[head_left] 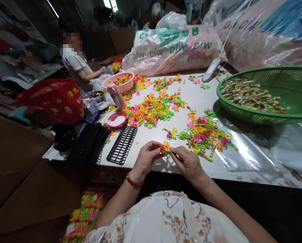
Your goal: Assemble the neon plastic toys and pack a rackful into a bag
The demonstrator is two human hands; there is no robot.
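Observation:
My left hand [146, 157] and my right hand [187, 163] meet over the table's front edge. Between their fingertips is a small orange and green plastic toy [165, 148] with a round wheel-like part; both hands pinch it. Just beyond, to the right, lies a heap of bright plastic toys with candy-filled tubes [203, 133]. Farther back spreads a larger pile of loose toy parts [153, 108] in yellow, orange, pink and green. A black plastic grid tray [122, 145] lies flat to the left of my left hand.
A green basket [264, 116] of small wrapped candies stands at right, above clear plastic bags [244, 148]. Stacked black trays [86, 145], a red basket [125, 122] of white powder and a flask [117, 96] are at left. A co-worker [77, 64] sits beyond a pink basin [129, 86].

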